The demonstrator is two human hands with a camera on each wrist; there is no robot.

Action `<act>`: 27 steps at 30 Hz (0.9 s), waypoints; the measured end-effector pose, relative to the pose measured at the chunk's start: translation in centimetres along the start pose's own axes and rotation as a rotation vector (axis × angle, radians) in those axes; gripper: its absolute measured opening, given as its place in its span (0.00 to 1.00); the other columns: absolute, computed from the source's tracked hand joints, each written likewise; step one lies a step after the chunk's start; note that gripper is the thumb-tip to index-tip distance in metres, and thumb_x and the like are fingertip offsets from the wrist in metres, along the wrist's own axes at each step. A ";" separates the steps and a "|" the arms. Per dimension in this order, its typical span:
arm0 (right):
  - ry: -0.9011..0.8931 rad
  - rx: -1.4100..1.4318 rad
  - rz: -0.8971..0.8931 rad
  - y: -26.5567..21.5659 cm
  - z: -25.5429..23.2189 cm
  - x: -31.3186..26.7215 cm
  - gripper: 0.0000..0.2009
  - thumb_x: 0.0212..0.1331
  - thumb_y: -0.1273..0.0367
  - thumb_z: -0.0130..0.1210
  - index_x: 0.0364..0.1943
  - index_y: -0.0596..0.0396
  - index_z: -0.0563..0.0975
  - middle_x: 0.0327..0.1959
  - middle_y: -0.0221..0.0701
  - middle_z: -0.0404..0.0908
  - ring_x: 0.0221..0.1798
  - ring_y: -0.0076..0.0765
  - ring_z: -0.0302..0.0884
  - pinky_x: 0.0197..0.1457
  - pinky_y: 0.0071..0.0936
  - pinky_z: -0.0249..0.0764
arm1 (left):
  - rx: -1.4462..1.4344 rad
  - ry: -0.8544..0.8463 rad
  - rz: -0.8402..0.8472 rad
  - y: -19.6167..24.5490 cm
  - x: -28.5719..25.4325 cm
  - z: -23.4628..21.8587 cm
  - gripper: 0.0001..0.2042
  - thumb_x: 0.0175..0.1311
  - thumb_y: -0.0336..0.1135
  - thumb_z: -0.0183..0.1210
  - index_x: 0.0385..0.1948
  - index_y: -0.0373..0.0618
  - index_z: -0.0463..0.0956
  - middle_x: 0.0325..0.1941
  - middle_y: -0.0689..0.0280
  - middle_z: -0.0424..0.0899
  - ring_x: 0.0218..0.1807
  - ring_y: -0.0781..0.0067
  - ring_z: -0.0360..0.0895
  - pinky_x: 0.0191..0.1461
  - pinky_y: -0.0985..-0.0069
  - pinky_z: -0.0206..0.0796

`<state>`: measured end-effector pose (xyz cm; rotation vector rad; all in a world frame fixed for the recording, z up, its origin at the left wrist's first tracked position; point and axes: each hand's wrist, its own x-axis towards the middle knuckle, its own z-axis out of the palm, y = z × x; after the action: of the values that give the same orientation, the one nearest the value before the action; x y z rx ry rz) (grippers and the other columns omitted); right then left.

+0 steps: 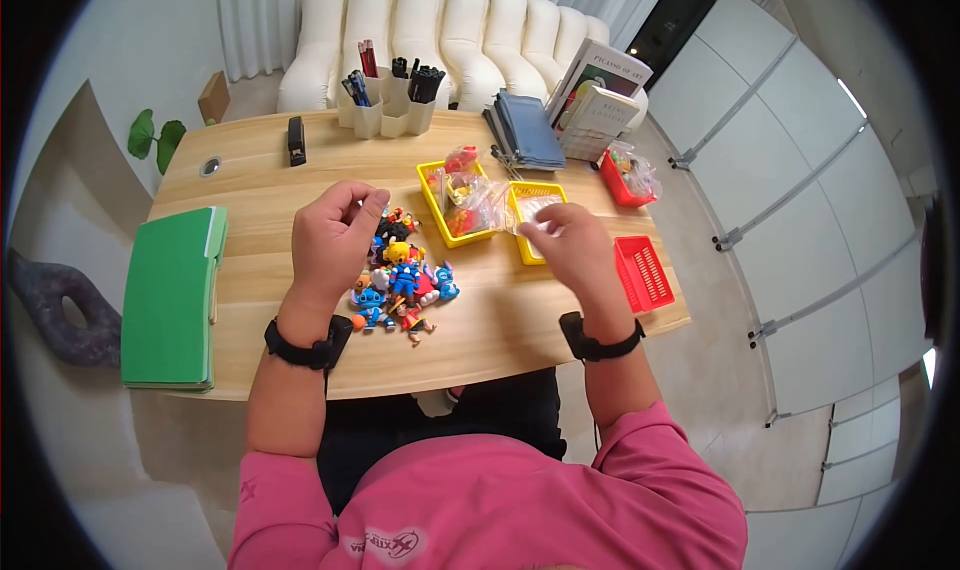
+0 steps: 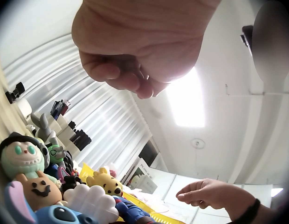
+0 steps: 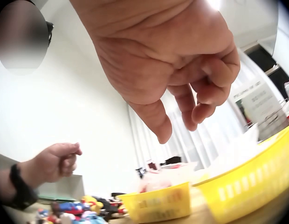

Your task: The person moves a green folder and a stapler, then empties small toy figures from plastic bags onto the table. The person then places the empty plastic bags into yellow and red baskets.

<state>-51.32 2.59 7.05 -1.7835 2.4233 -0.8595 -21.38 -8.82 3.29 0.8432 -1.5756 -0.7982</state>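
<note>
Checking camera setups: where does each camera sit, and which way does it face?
Head: on the head, facing forward and down at the table; left hand, right hand and pink shirt show.
Left wrist: on that wrist, facing past the left hand toward curtain and ceiling; right hand shows.
Right wrist: on that wrist, facing past the right hand toward yellow baskets; left hand shows lower left.
Shared: both wrist views catch figurines.
</note>
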 end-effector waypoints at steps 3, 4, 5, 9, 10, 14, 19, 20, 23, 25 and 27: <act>-0.033 -0.079 -0.167 -3.0 2.0 0.0 0.16 0.61 0.56 0.69 0.36 0.56 0.89 0.34 0.41 0.88 0.38 0.47 0.87 0.44 0.40 0.81 | 0.024 -0.010 0.013 0.7 -0.2 0.1 0.12 0.71 0.39 0.69 0.35 0.38 0.85 0.19 0.72 0.78 0.22 0.85 0.70 0.28 0.79 0.63; -0.033 -0.079 -0.172 -3.5 2.6 0.3 0.16 0.61 0.56 0.69 0.36 0.56 0.89 0.34 0.41 0.88 0.38 0.47 0.87 0.44 0.40 0.81 | 0.024 -0.006 0.014 0.8 -0.2 0.0 0.12 0.71 0.39 0.69 0.35 0.38 0.85 0.19 0.72 0.78 0.22 0.85 0.70 0.28 0.79 0.63; -0.070 -0.133 -0.134 -3.9 3.2 0.7 0.16 0.62 0.56 0.67 0.37 0.56 0.89 0.35 0.42 0.88 0.39 0.49 0.87 0.45 0.42 0.81 | 0.027 -0.026 0.005 0.8 -0.2 -0.1 0.11 0.72 0.38 0.68 0.36 0.37 0.85 0.21 0.74 0.78 0.24 0.87 0.69 0.29 0.81 0.62; -0.166 -0.275 -0.040 -4.4 4.1 2.8 0.17 0.63 0.55 0.65 0.35 0.56 0.89 0.36 0.46 0.89 0.41 0.54 0.88 0.47 0.45 0.82 | 0.045 -0.023 0.005 0.7 -0.1 -0.3 0.11 0.72 0.37 0.68 0.37 0.36 0.85 0.22 0.75 0.78 0.26 0.88 0.68 0.30 0.82 0.61; -0.169 -0.277 -0.051 -4.1 4.3 3.2 0.17 0.63 0.55 0.65 0.35 0.56 0.89 0.36 0.46 0.89 0.41 0.54 0.88 0.47 0.45 0.82 | 0.069 -0.008 0.012 0.8 0.0 -0.4 0.11 0.70 0.39 0.68 0.35 0.39 0.85 0.21 0.66 0.83 0.23 0.79 0.76 0.29 0.76 0.69; -0.137 -0.091 -0.136 -3.2 4.1 4.2 0.17 0.65 0.57 0.63 0.33 0.59 0.85 0.32 0.48 0.86 0.39 0.58 0.85 0.45 0.47 0.81 | 0.056 -0.016 0.001 1.2 -0.2 -0.5 0.11 0.72 0.37 0.68 0.36 0.38 0.85 0.21 0.74 0.79 0.25 0.87 0.69 0.29 0.81 0.62; -0.091 0.268 -0.146 -5.0 1.6 4.0 0.11 0.72 0.63 0.59 0.42 0.59 0.81 0.31 0.41 0.84 0.34 0.43 0.82 0.41 0.38 0.76 | 0.028 -0.102 -0.009 1.0 -0.3 -0.5 0.10 0.72 0.37 0.68 0.35 0.38 0.85 0.21 0.73 0.80 0.25 0.86 0.71 0.30 0.80 0.64; -0.199 0.435 -0.251 -4.7 1.5 4.1 0.10 0.74 0.65 0.57 0.42 0.59 0.79 0.31 0.35 0.81 0.35 0.35 0.77 0.41 0.33 0.74 | -0.020 -0.170 -0.038 0.6 -0.3 -0.5 0.11 0.72 0.39 0.68 0.44 0.39 0.85 0.28 0.72 0.84 0.29 0.86 0.73 0.34 0.81 0.68; -0.358 0.607 -0.426 -5.8 1.6 3.1 0.08 0.77 0.68 0.55 0.40 0.58 0.77 0.33 0.24 0.75 0.39 0.19 0.69 0.42 0.23 0.70 | -0.186 -0.236 0.122 1.0 -0.2 -0.2 0.15 0.73 0.40 0.68 0.54 0.42 0.82 0.37 0.70 0.86 0.35 0.85 0.77 0.41 0.82 0.71; -0.567 0.816 -0.401 -6.0 3.0 2.7 0.07 0.78 0.69 0.56 0.41 0.58 0.76 0.35 0.22 0.74 0.40 0.18 0.69 0.44 0.21 0.69 | -0.167 -0.309 0.136 1.4 -0.3 -0.7 0.18 0.75 0.40 0.66 0.61 0.42 0.79 0.41 0.69 0.85 0.37 0.84 0.77 0.45 0.82 0.72; -0.592 0.823 -0.444 -6.3 4.0 2.3 0.06 0.78 0.69 0.56 0.44 0.58 0.76 0.37 0.22 0.75 0.41 0.17 0.70 0.45 0.21 0.70 | -0.469 -0.631 -0.194 1.4 -0.4 -0.6 0.16 0.76 0.37 0.64 0.58 0.39 0.80 0.39 0.70 0.85 0.37 0.85 0.77 0.45 0.82 0.72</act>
<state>-45.33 -2.41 7.06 -1.8391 1.0928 -0.9603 -20.93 -7.79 4.41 0.4136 -1.7403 -1.6149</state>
